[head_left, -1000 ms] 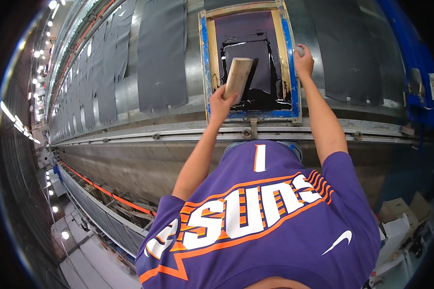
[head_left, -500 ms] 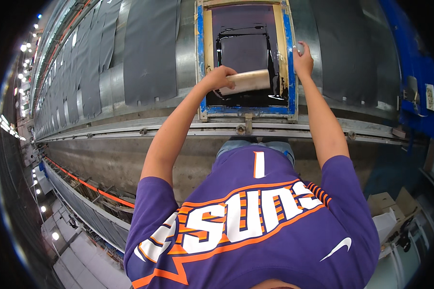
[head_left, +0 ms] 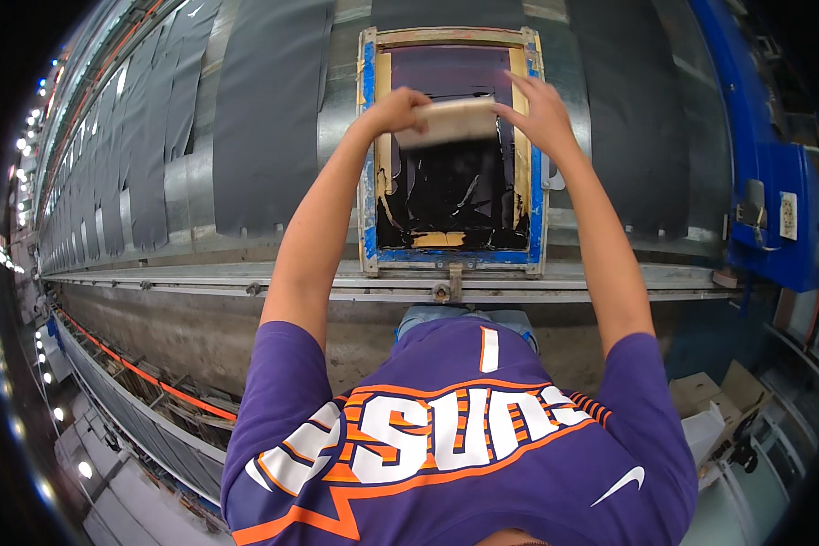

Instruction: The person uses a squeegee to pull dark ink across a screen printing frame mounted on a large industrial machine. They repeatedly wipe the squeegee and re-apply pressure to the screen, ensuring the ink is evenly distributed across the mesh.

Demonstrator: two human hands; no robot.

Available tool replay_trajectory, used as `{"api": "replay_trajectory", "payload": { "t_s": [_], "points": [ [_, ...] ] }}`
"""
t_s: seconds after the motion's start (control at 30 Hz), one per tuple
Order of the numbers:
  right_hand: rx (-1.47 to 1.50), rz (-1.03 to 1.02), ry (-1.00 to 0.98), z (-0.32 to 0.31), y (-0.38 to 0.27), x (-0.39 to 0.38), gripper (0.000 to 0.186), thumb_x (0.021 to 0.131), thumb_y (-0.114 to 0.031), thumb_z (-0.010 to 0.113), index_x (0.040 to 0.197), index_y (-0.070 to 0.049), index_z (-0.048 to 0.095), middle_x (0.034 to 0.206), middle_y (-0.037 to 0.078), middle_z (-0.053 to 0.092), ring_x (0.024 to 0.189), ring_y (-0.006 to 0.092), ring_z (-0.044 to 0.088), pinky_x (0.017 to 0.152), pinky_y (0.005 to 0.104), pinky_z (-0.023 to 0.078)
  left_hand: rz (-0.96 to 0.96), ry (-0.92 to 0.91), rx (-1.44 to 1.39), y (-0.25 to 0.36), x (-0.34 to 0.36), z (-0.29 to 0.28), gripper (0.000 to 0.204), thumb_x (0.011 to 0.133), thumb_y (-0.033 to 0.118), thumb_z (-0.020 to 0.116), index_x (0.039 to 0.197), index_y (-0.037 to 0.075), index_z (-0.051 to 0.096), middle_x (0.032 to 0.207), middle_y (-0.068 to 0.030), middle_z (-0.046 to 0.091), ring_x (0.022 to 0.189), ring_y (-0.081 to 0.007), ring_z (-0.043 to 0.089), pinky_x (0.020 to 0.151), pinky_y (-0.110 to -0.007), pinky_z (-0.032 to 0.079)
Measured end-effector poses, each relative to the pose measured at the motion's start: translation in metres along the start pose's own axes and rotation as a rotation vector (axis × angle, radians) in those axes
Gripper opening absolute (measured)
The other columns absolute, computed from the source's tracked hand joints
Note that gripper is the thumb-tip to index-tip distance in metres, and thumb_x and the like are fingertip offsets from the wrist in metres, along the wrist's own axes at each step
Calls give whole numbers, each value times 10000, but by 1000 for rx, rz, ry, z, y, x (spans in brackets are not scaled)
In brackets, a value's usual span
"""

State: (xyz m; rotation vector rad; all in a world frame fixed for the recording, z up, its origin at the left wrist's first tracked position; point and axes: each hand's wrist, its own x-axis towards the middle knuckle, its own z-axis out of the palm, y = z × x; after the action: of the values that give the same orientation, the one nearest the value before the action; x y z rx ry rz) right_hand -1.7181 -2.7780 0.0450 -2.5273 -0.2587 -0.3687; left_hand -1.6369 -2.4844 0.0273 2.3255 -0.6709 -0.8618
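Note:
A wooden squeegee [head_left: 455,116], blurred, lies crosswise over the upper middle of a screen frame with blue-taped sides [head_left: 537,218]. My left hand [head_left: 397,113] is closed on its left end. My right hand [head_left: 539,111] is at the right end, thumb near or touching it, fingers stretched out and spread. Glossy black ink [head_left: 446,196] covers the lower part of the mesh, while the upper part [head_left: 441,68] looks purple. Tan strips [head_left: 385,164] run inside the frame's sides.
The frame sits on a long metal table with dark grey sheets [head_left: 264,136] laid along it. A rail [head_left: 355,289] runs along the near edge. A blue machine housing [head_left: 773,246] stands at the right, and cardboard boxes [head_left: 701,391] are at lower right.
My left hand has turned the squeegee crosswise and moved it up the screen. My right hand has left the frame's side for the squeegee's end. Black ink has spread over the lower middle.

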Motion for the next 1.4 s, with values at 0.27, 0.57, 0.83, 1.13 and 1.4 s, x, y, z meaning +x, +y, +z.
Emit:
{"api": "replay_trajectory", "payload": {
  "t_s": [0.27, 0.57, 0.83, 1.13, 1.4],
  "points": [
    [-101, 71, -421, 47, 3, -4, 375, 772, -129, 770, 1139, -92, 703, 1103, 131, 638, 1079, 350, 604, 940, 429, 514, 100, 480, 288, 10, -5, 55, 438, 743, 17, 685, 1128, 209, 767, 998, -126, 746, 945, -343, 702, 867, -447, 561],
    [34, 69, -410, 17, -67, -179, 449, 707, -96, 819, 1134, -34, 695, 1068, 130, 625, 1077, 342, 584, 934, 421, 502, 141, 431, 255, 37, -143, 168, 502, 678, -29, 701, 1146, 148, 744, 1175, -62, 729, 1054, -295, 669, 895, -417, 550],
    [136, 627, -8, -1, 47, -94, 488, 853, -331, 781, 1240, -56, 667, 1246, 200, 666, 1106, 310, 653, 920, 401, 502, 124, 527, 212, 49, -166, 170, 568, 669, -17, 723, 1216, 134, 701, 1338, -108, 607, 1213, -333, 559, 1019, -453, 472],
    [172, 731, 257, 63, 69, -84, 246, 951, -305, 634, 1071, -97, 686, 741, 214, 685, 765, 427, 684, 735, 485, 531, 54, 507, 126, 56, -171, 185, 547, 680, -48, 733, 1207, 94, 702, 1275, -87, 660, 1199, -324, 580, 1043, -424, 463],
    [180, 502, 242, -49, 73, -54, 258, 939, -303, 642, 1049, -79, 706, 795, 255, 694, 831, 447, 690, 734, 515, 527, 68, 641, 56, 121, -155, 216, 539, 701, -30, 727, 1221, 107, 696, 1272, -84, 660, 1192, -327, 578, 1036, -425, 469]
  ]
}}
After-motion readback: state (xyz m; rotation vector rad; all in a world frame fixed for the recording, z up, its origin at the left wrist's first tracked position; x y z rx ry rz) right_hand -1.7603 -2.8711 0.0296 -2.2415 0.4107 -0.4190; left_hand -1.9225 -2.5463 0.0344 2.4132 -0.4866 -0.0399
